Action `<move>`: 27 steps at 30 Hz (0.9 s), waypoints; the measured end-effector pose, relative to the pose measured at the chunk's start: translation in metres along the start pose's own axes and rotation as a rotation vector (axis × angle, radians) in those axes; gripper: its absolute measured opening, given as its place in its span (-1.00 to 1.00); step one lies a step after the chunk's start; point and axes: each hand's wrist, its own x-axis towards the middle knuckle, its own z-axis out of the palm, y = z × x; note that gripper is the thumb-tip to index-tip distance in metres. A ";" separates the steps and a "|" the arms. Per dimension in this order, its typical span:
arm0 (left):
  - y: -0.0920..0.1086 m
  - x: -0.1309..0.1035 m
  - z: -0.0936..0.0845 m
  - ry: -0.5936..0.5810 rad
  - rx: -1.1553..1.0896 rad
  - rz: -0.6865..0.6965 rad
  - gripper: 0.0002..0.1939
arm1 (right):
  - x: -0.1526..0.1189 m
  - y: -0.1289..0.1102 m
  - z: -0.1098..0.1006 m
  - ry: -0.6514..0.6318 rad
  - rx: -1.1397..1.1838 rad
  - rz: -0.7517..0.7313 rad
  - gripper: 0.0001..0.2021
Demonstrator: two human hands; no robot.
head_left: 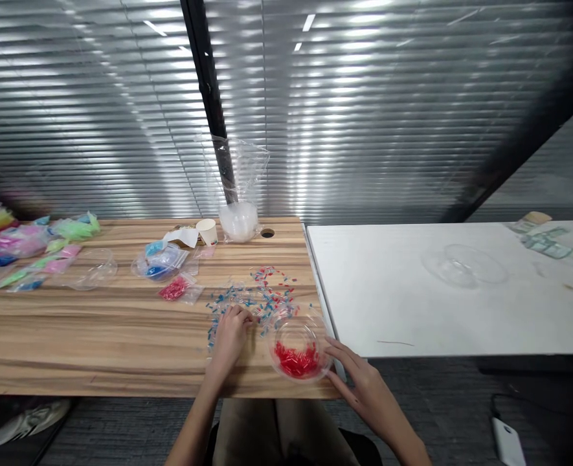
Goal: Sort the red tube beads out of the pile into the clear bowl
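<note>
A clear plastic bowl (275,362) stands at the front right of the wooden table, tilted slightly, with small red tube beads (296,360) gathered at its near side. My right hand (361,382) grips the bowl's right rim between thumb and fingers. To the left, my left hand (234,331) rests in a scatter of loose blue, clear and red tube beads (267,301), its fingers bent and pinched together. Whatever sits between those fingertips is too small to make out.
Behind the beads are a bag of red beads (174,288), a tub with blue packets (157,265), a paper cup (207,232) and a clear bag of white material (239,221). Colourful packets (19,243) lie left. A white table (388,291) adjoins on the right, holding clear lids (463,265).
</note>
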 end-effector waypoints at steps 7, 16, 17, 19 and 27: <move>-0.007 0.000 0.004 0.011 0.026 0.010 -0.84 | 0.002 0.000 0.002 -0.006 0.005 -0.010 -0.66; -0.010 -0.001 0.004 0.030 -0.006 -0.012 -0.84 | 0.006 0.000 0.003 -0.019 -0.022 -0.015 -0.67; -0.010 -0.001 0.004 0.031 0.001 -0.012 -0.84 | 0.007 0.000 0.003 -0.020 -0.023 -0.018 -0.67; -0.011 -0.001 0.004 0.035 0.017 -0.013 -0.85 | 0.007 0.000 0.002 -0.021 -0.018 -0.024 -0.66; -0.013 -0.001 0.004 0.033 0.036 -0.014 -0.85 | 0.008 -0.002 0.001 -0.034 -0.021 -0.017 -0.67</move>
